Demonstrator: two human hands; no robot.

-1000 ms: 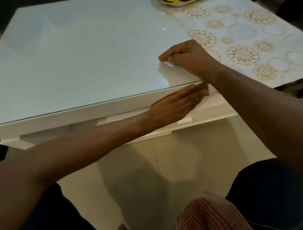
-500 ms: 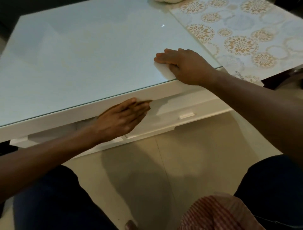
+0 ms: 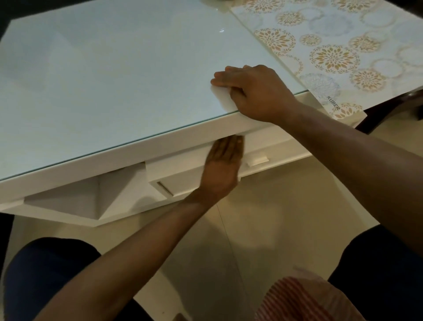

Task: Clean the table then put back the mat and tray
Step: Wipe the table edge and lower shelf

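Note:
The white glass-topped table (image 3: 114,80) fills the upper view. A floral mat (image 3: 332,55) printed KUBER lies on its right part and overhangs the near edge. My right hand (image 3: 256,91) presses a folded white cloth (image 3: 220,96) flat on the glass at the near edge, thumb tucked against it. My left hand (image 3: 223,169) is held flat and empty just under that edge, fingertips touching the underside below the cloth. Only a sliver of the tray (image 3: 212,1) shows at the far edge.
Under the tabletop sits a white drawer with a small handle (image 3: 257,159), and an open shelf recess (image 3: 91,201) lies to its left. A red-striped cloth (image 3: 297,300) rests on my lap. Beige floor tiles lie below, and dark furniture (image 3: 389,112) stands at the right.
My right hand has drawn the white cloth toward the near edge. My left hand slid left along the underside, then back right to sit below the cloth.

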